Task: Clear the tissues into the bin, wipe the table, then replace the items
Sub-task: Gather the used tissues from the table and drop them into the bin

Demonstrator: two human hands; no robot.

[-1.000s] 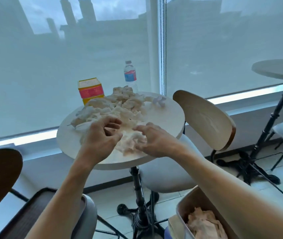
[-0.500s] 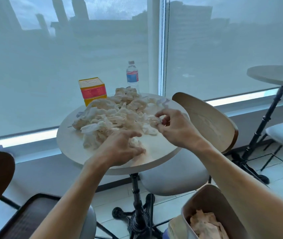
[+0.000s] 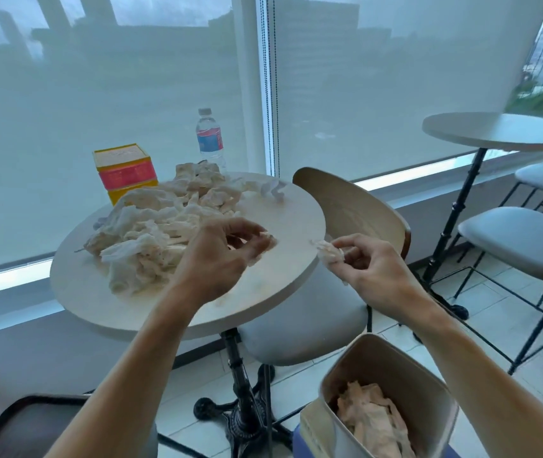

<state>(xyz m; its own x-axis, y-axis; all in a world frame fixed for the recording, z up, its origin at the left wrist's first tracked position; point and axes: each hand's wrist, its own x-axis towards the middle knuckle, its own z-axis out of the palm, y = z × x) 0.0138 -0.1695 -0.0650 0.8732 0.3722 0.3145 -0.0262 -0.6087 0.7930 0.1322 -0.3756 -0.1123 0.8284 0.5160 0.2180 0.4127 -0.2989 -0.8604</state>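
Note:
A heap of crumpled white tissues (image 3: 161, 226) covers the left and far half of the small round table (image 3: 283, 219). One more tissue (image 3: 271, 191) lies alone near the far right rim. My left hand (image 3: 217, 259) hovers over the table's middle and pinches a small tissue piece at its fingertips. My right hand (image 3: 375, 276) is just off the table's right edge, above the bin, gripping a crumpled tissue wad (image 3: 329, 252). The beige bin (image 3: 428, 395) stands on the floor at the lower right, with tissues inside.
A yellow and red box (image 3: 124, 170) and a water bottle (image 3: 210, 140) stand at the table's far edge by the window. A chair (image 3: 346, 209) sits right of the table, a dark chair (image 3: 28, 424) at lower left. Another table (image 3: 494, 130) and chairs stand at right.
My right hand has pulled back from the heap to beyond the table's right edge, carrying a tissue wad. My left hand has lifted and moved right over the table's middle, pinching a tissue piece.

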